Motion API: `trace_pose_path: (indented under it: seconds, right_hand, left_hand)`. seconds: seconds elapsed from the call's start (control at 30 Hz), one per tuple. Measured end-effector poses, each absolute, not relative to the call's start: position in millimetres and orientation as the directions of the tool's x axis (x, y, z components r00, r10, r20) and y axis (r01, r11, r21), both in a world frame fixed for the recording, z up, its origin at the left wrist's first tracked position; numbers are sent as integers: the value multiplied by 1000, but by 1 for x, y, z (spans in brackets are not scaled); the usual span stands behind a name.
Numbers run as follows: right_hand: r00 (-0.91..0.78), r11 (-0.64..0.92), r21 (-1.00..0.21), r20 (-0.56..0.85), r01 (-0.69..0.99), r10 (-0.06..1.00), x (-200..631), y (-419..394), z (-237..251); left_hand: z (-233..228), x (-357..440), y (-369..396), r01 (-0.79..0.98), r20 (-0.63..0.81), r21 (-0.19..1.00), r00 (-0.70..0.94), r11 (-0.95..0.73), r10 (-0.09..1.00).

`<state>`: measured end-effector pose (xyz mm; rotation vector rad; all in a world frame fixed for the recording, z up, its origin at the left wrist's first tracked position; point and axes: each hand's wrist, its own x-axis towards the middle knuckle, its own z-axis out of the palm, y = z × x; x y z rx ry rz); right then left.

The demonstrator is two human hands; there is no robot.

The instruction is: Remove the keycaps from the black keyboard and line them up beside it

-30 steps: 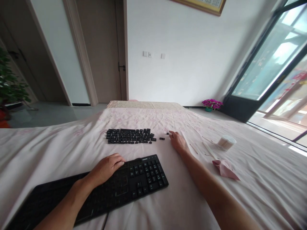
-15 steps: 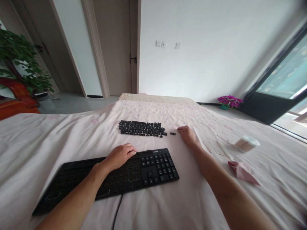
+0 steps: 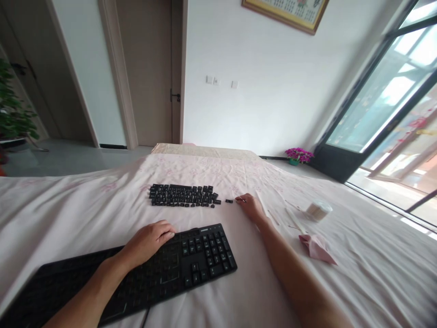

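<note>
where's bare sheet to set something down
Bare sheet lies left of the loose keycaps, beyond them, and between the keyboard and the right forearm. A narrower strip runs between keycaps and keyboard. It's crowded right of the right hand, with loose swabs, a swab tub and a pink cloth.

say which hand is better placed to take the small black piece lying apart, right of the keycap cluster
Probably the right hand: it is close beside the small black piece, though whether it holds something is unclear. The left hand is on the keyboard, farther from the piece.
</note>
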<state>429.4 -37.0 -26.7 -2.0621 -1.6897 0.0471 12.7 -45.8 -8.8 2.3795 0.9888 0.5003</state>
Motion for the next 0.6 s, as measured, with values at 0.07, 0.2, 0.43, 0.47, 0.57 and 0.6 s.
trace_pose_path:
  seconds: [0.07,0.2,0.43,0.47,0.57,0.6]
  right_hand:
    - [239,-126,-378,267,917,933,428,-38,-26]
    - [224,-111,-386,259,916,940,424,-40,-24]
    - [213,-102,-404,242,909,947,420,-42,-22]
    - [209,-96,-406,243,909,947,420,-42,-23]
    - [192,-73,-411,255,909,948,421,-40,-24]
    - [187,-66,-413,260,909,947,421,-40,-25]
  left_hand:
    - [-10,13,-44,544,136,584,667,-603,733]
    - [-11,13,-44,541,134,590,666,-599,734]
    - [-12,13,-44,536,140,596,664,-598,734]
    - [-12,13,-44,535,139,597,665,-597,734]
    - [-11,13,-45,536,139,599,663,-595,736]
    - [-11,13,-45,537,139,599,661,-594,737]
